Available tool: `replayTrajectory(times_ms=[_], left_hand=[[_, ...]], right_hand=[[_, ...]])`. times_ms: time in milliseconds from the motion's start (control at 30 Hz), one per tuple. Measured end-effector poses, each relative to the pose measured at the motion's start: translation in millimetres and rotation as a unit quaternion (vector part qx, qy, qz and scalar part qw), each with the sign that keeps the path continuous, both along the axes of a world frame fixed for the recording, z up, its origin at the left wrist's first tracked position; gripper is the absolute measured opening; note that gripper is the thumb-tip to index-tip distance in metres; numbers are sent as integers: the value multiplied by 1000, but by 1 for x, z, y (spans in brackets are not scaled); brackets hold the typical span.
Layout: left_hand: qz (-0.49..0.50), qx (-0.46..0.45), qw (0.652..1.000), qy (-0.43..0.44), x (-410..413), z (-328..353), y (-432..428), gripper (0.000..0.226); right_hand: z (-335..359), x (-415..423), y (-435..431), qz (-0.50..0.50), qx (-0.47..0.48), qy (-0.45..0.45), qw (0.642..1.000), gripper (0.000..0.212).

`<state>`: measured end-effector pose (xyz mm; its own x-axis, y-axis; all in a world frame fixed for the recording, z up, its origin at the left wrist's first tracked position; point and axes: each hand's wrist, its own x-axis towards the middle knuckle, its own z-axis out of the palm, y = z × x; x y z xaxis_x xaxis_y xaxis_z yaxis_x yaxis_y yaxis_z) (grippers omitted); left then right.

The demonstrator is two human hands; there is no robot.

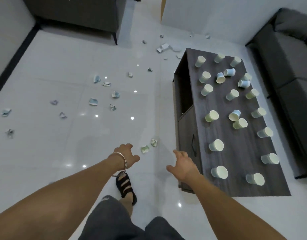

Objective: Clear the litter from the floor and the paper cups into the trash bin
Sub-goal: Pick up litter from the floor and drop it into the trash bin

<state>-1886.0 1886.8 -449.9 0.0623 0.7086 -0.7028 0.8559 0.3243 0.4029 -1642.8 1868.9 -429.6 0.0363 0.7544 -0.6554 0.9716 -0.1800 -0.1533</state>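
Observation:
Several crumpled paper scraps lie scattered on the white tiled floor, the nearest two (145, 149) (154, 142) just beyond my hands, more further out around a torn piece (93, 101). Many pale paper cups, such as a front one (219, 172), stand or lie on the dark wooden coffee table (242, 170) at right. My left hand (127, 155), with a metal bracelet on the wrist, reaches forward with fingers loosely spread and holds nothing. My right hand (182, 164) is also stretched out empty, beside the table's near corner. No trash bin is in view.
A dark sofa (291, 70) runs along the right wall behind the table. Another dark armchair (76, 13) stands at the top left on thin legs. My sandalled foot (126, 187) steps on the floor below my left wrist. A torn white box piece (163, 47) lies past the table.

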Motion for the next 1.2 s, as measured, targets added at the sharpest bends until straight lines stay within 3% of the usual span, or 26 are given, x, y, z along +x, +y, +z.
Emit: replayTrajectory(times_ms=[300,567,967,1100,1200], left_hand=[[135,-108,985,-17,-7,-96,56,67],[189,-139,972,14,17,-247,106,65],[247,-133,960,-12,95,-530,162,64],[262,-133,956,-25,105,-582,147,64],[264,-147,953,-38,108,-594,131,63]], right_hand=[[-114,11,100,12,-82,-46,995,70],[-295,24,191,102,-122,-62,985,66],[-603,70,279,162,-78,-45,983,77],[-669,65,273,199,-60,-54,977,87],[-692,61,261,215,-3,-61,975,78]])
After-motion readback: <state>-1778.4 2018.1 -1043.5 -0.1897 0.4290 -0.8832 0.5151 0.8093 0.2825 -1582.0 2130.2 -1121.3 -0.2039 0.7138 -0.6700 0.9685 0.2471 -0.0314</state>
